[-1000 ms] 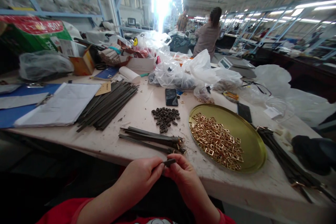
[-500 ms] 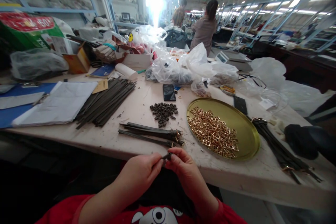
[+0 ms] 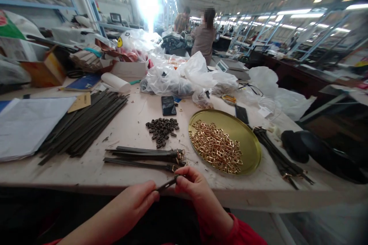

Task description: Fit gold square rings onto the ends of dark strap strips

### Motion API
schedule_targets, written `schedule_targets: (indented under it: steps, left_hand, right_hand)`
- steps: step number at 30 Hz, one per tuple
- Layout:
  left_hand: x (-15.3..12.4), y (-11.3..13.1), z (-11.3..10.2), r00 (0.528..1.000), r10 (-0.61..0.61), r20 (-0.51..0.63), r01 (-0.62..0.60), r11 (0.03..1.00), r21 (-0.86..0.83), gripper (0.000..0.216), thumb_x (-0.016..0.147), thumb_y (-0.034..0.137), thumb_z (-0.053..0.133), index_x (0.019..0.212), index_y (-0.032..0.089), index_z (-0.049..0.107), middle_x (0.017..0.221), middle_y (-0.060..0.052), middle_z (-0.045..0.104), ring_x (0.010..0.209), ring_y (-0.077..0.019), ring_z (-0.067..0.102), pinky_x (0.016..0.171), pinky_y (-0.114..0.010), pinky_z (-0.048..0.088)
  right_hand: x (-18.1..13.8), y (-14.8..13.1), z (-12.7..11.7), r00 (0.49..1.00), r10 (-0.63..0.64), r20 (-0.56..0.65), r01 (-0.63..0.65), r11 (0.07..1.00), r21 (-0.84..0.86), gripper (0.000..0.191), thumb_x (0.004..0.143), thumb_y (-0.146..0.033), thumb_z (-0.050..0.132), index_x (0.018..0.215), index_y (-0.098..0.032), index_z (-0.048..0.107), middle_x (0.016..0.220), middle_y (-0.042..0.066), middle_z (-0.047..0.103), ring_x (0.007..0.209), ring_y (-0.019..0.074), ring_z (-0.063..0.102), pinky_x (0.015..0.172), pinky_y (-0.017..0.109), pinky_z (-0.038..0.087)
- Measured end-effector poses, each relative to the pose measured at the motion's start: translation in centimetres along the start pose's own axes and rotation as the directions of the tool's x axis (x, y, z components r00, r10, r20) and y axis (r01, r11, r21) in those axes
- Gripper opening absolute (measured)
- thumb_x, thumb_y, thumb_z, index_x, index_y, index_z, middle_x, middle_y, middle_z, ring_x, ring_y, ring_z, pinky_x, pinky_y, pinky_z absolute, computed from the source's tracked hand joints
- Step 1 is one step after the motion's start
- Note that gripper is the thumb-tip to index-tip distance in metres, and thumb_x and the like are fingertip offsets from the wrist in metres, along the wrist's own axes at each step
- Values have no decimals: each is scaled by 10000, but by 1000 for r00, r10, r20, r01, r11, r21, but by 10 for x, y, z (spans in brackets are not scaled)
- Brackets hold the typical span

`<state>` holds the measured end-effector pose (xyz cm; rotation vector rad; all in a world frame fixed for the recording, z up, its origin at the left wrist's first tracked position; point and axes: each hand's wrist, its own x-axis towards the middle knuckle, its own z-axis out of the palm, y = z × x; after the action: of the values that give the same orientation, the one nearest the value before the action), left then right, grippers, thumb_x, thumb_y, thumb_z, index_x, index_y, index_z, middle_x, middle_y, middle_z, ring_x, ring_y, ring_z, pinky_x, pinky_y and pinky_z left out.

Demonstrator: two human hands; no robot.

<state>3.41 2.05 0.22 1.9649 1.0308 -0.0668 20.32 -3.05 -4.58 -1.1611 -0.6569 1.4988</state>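
A dark narrow strap [image 3: 166, 186] with a slot near its end stretches between my hands at the table's front edge. My left hand [image 3: 142, 198] is closed, pinching the strap between thumb and fingers. At the strap's other end, my right hand [image 3: 193, 184] is closed on it in a pinch; what else its fingertips hold is too small to make out. Just beyond lie dark straps with gold buckles [image 3: 146, 154]. Behind them is a heap of small dark loops [image 3: 162, 130]. Gold buckles [image 3: 217, 147] are piled on a round golden tray [image 3: 250, 153] to the right.
Plain dark straps [image 3: 86, 126] lie left, beside white papers [image 3: 37, 126]. A phone [image 3: 168, 105] and filled plastic bags [image 3: 172, 78] sit farther back. Buckled straps [image 3: 277, 157] and a black item [image 3: 296, 145] are right of the tray. Two people stand in the background.
My hands have drawn apart, the left one moving left, so more of the strap and its slot show. The camera view has turned right, shifting the table leftward.
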Motion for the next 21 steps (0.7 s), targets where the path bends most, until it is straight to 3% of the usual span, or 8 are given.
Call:
schedule_targets:
  steps: [5, 9, 10, 11, 12, 13, 17, 21]
  left_hand:
    - [9, -10, 8, 999, 42, -18, -44, 991, -126, 279, 867, 342, 330, 843, 192, 564, 801, -20, 622, 733, -164, 555, 697, -234, 414]
    - [13, -18, 2, 997, 38, -64, -55, 951, -303, 356, 845, 420, 396, 1115, 213, 500, 1016, -37, 613, 914, -195, 533, 824, -268, 403]
    - [14, -19, 0, 997, 55, -61, -73, 934, -348, 368, 841, 437, 402, 1115, 212, 502, 1033, -34, 604, 936, -196, 522, 843, -267, 393]
    - [16, -18, -3, 997, 65, -52, -80, 919, -387, 362, 839, 447, 400, 1077, 203, 523, 997, -27, 605, 911, -188, 522, 829, -258, 396]
    - [18, -18, -5, 997, 65, -36, -74, 905, -418, 351, 839, 449, 392, 1026, 192, 541, 917, -15, 603, 844, -173, 525, 784, -244, 406]
    - [20, -17, -6, 998, 53, -22, -57, 896, -440, 339, 839, 444, 380, 968, 181, 550, 808, 3, 582, 747, -152, 514, 711, -227, 412]
    - [25, -15, -2, 996, -34, -82, -3, 911, -412, 222, 806, 346, 372, 773, 171, 506, 593, 54, 415, 564, -108, 394, 537, -196, 340]
    - [18, -19, 5, 992, -97, -84, 52, 901, -430, 158, 787, 267, 326, 720, 185, 443, 513, 66, 386, 491, -106, 357, 475, -196, 301]
  right_hand:
    - [2, 13, 14, 998, 32, 61, -38, 995, 93, 293, 611, -351, 751, 783, -163, 605, 563, -48, 576, 513, 86, 529, 548, 211, 397]
    - [17, -10, -17, 988, -73, 135, 104, 966, -236, 328, 700, -371, 673, 966, -192, 603, 781, 1, 621, 672, 127, 566, 614, 237, 427]
    - [26, -22, -30, 982, -146, 123, 182, 907, -379, 300, 757, -389, 602, 979, -187, 595, 792, 13, 620, 672, 136, 566, 620, 251, 438]
    - [36, -34, -43, 967, -245, 75, 240, 764, -599, 264, 819, -377, 513, 975, -178, 590, 795, 28, 618, 671, 142, 565, 621, 261, 443]
    - [49, -46, -54, 932, -362, 19, 218, 519, -827, 243, 844, -359, 464, 954, -182, 588, 782, 31, 615, 669, 149, 561, 621, 267, 444]
    - [62, -56, -64, 912, -410, -7, 185, 426, -886, 208, 832, -321, 482, 924, -172, 596, 831, 59, 610, 729, 173, 559, 672, 295, 436]
    - [106, -69, -78, 897, -441, -10, 108, 240, -965, 51, 737, -162, 563, 718, -159, 610, 849, 104, 601, 830, 229, 544, 788, 353, 373]
    - [119, -64, -75, 900, -436, -6, 78, 176, -981, 150, 732, -64, 507, 633, -144, 586, 777, 134, 607, 826, 244, 557, 776, 354, 365]
